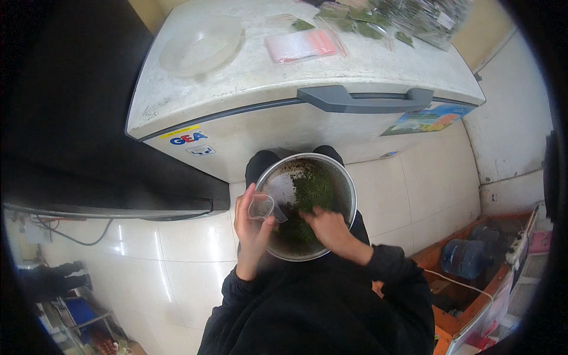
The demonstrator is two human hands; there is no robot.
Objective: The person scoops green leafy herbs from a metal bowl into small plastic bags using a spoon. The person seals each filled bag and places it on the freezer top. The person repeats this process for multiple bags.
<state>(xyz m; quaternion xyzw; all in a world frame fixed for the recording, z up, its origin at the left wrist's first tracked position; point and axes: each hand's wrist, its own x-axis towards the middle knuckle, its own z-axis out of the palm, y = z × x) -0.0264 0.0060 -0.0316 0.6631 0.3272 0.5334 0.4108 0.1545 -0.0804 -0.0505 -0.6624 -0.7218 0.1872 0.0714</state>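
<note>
A round metal bowl [354,195] rests on my lap, with chopped green leaves [313,188] heaped along its middle and right side. My left hand [253,222] is at the bowl's left rim and holds a small clear plastic bag [261,206], its mouth spread round. Inside the bowl, my right hand [328,228] has its fingertips at the lower part of the leaves. Whether those fingers pinch any leaves cannot be made out.
A white chest freezer [266,124] stands before me. On its lid lie a translucent round lid [202,44], a pack of small zip bags [301,45] and several filled bags [372,20]. An orange crate-like box [466,319] with blue water jugs [463,258] is at the right.
</note>
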